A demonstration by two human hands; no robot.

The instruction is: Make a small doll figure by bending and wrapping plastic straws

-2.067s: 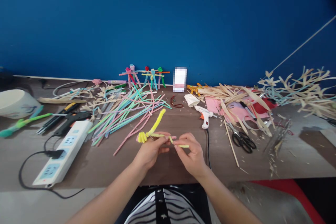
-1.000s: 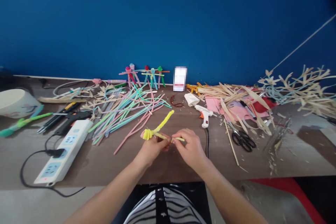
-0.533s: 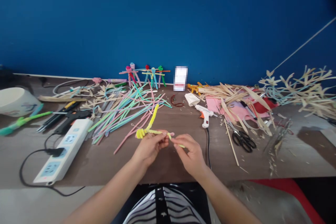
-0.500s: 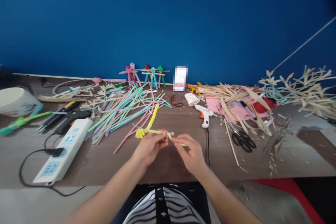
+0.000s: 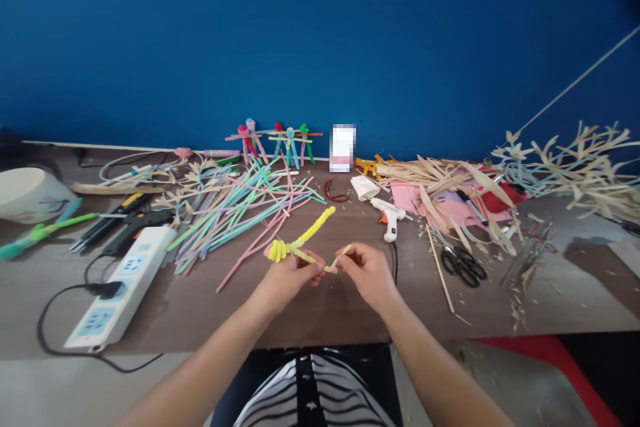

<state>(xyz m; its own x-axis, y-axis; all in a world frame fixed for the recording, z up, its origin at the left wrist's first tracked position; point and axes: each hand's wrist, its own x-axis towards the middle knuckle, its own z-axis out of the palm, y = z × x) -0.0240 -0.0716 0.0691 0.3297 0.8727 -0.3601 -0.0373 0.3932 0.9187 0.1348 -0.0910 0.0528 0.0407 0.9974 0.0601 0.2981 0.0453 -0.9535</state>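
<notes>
Above the near part of the table is a yellow pipe cleaner (image 5: 314,225), wound into a thick coil at its left end, with one fuzzy length sticking up to the right. A thinner pale yellow stretch runs from the coil to my fingers, where a small pink bit shows. My left hand (image 5: 286,280) is closed, pinching the thin stretch between thumb and finger just below the coil. My right hand (image 5: 369,275) is closed too, its thumb and forefinger gripping the bent-up end of the same strand. A short span bows down between the two hands.
Loose pastel pipe cleaners (image 5: 235,220) lie left, with pipe-cleaner figures (image 5: 245,140) against the wall behind. A white glue gun (image 5: 393,219) and black scissors (image 5: 464,265) lie right. A power strip (image 5: 123,287) and a black glue gun (image 5: 143,223) occupy the left side.
The yellow piece has tilted, its upright length now leaning further right. My right hand has risen slightly and bent the strand's end upward; before, that end pointed right and down.
</notes>
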